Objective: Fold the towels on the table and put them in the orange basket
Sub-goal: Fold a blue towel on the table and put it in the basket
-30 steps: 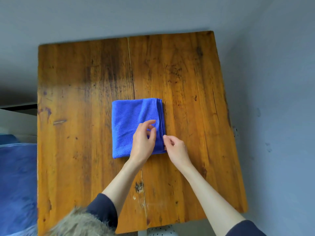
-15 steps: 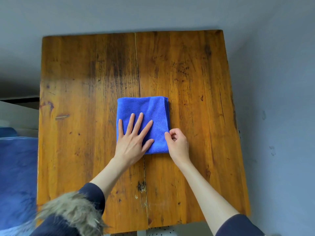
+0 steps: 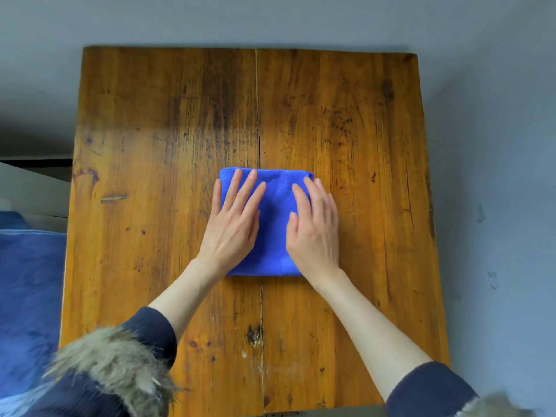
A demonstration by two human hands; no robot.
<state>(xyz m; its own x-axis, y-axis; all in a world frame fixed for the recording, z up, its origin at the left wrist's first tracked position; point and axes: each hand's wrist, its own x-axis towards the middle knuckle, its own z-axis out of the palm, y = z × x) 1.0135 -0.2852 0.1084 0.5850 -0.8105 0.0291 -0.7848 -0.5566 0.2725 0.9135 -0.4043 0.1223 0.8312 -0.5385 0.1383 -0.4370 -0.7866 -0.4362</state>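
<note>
A blue towel point(image 3: 272, 233), folded into a small square, lies near the middle of the wooden table point(image 3: 346, 121). My left hand point(image 3: 233, 224) lies flat on the towel's left half, fingers straight and spread. My right hand point(image 3: 316, 224) lies flat on its right half, fingers straight and pointing away from me. Both palms press on the cloth and hide much of it. No orange basket is in view.
The table stands against a grey wall at the far side and the right. A blue fabric mass point(image 3: 27, 296) lies off the table's left edge, with a pale ledge point(image 3: 30, 191) behind it. Fur trim of my coat point(image 3: 111, 362) shows at bottom left.
My right hand let go of its pinch on the towel's right edge and now lies flat on the towel. My left hand slid a little further up the cloth.
</note>
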